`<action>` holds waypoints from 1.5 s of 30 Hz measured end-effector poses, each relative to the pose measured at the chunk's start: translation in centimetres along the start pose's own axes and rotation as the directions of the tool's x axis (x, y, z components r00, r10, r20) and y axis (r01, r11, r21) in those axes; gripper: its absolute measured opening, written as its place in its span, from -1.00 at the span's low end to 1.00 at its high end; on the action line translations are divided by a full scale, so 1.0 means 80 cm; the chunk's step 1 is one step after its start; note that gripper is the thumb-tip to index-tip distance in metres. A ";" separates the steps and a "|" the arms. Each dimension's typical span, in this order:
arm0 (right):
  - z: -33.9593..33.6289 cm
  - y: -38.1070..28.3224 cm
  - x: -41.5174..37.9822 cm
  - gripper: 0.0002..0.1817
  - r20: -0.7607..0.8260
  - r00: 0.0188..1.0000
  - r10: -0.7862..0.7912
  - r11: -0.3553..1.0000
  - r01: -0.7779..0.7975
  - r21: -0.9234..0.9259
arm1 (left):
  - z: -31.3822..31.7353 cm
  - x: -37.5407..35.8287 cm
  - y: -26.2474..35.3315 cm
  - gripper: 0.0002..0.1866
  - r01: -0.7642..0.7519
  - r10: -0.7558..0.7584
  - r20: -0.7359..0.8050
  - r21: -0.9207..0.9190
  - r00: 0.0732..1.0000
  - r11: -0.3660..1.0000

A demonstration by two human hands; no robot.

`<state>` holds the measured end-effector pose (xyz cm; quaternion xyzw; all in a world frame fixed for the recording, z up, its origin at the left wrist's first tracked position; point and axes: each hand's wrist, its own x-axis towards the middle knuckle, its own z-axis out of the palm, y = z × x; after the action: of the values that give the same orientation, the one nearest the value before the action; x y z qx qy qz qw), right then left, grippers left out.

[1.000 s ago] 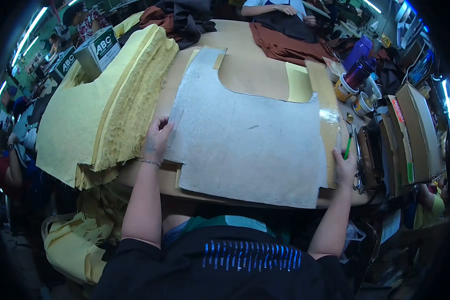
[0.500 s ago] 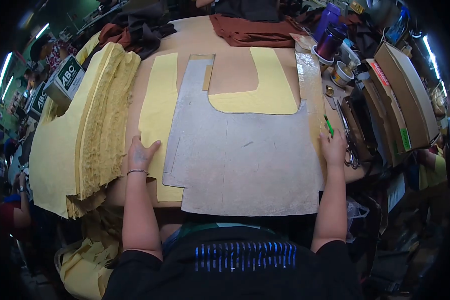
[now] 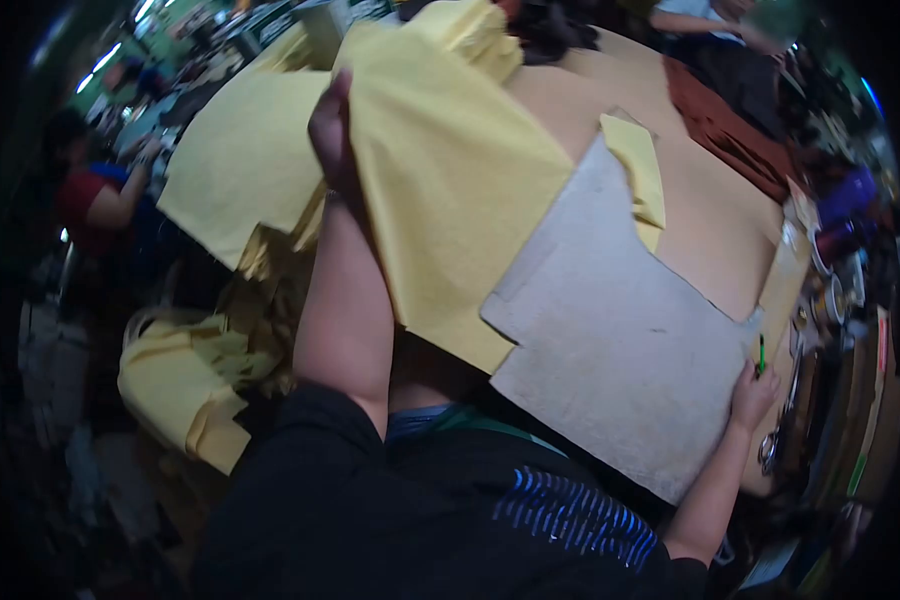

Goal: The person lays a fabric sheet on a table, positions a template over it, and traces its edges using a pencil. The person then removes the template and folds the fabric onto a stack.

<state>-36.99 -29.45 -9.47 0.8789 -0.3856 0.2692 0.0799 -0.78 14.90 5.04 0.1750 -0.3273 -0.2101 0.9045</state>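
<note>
**Inspector:** Head view, read left to right. At nine o'clock a heap of yellow scraps (image 3: 175,385) hangs below the table edge. Above it, at eleven o'clock, sits the yellow stack (image 3: 235,160). The left hand (image 3: 332,125) is raised at twelve o'clock, fingers closed on the edge of a yellow sheet (image 3: 450,190), which is lifted and drapes down over the forearm.

**Foreman:** And the template?

**Inspector:** The grey template (image 3: 620,330) lies flat on the table (image 3: 715,225) at three to four o'clock, its near corner past the table edge. The lifted sheet runs under its left edge. A yellow tab (image 3: 642,175) shows at its top notch.

**Foreman:** Right hand?

**Inspector:** The right hand (image 3: 752,392), at four o'clock, rests on the template's right corner and pinches a green pen (image 3: 761,353), tip up. How tightly it is curled I cannot tell.

**Foreman:** Risks?

**Inspector:** Three, in my judgement. Pulling the sheet could drag the template, since only one corner is pinned. The overhanging corner could tip it. The hanging sheet could crease or snag on the stack.
</note>
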 end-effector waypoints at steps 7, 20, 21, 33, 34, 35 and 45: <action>-0.014 -0.012 0.008 -0.59 0.102 0.995 -0.020 0.986 0.003 0.165 | 0.032 -0.012 0.131 -0.56 -0.199 0.302 -0.071 0.609 0.951 0.768; 0.000 0.019 0.026 -0.62 -0.011 0.942 -0.335 0.921 0.330 0.206 | -0.003 -0.527 0.560 -0.49 0.904 0.966 -0.133 -0.342 0.222 -0.255; -0.031 -0.012 0.013 -0.60 0.074 0.970 -0.230 0.964 0.217 0.156 | -0.016 -0.554 0.562 -0.49 0.885 0.967 -0.174 -0.399 0.183 -0.240; 0.021 0.013 0.003 -0.72 0.112 0.993 0.019 0.998 -0.012 -0.059 | -0.042 -0.732 0.522 -0.43 0.814 0.942 -0.288 -0.580 -0.170 -0.031; 0.014 0.001 0.001 -0.73 0.111 0.993 0.034 0.999 -0.029 -0.043 | -0.040 -0.730 0.524 -0.43 0.810 0.945 -0.275 -0.586 -0.176 -0.019; 0.010 -0.004 0.001 -0.74 0.107 0.993 0.045 0.999 -0.043 -0.022 | -0.041 -0.725 0.527 -0.42 0.800 0.954 -0.247 -0.600 -0.170 -0.013; 0.016 -0.003 -0.005 -0.78 0.043 0.996 0.076 0.997 -0.078 0.028 | 0.022 -0.221 0.327 -0.60 0.414 0.531 0.081 0.532 0.843 -0.739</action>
<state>-36.50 -29.52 -10.76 0.8699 -0.4168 0.2591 0.0485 -7.32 45.58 9.00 0.8979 -0.0672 0.3973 0.1773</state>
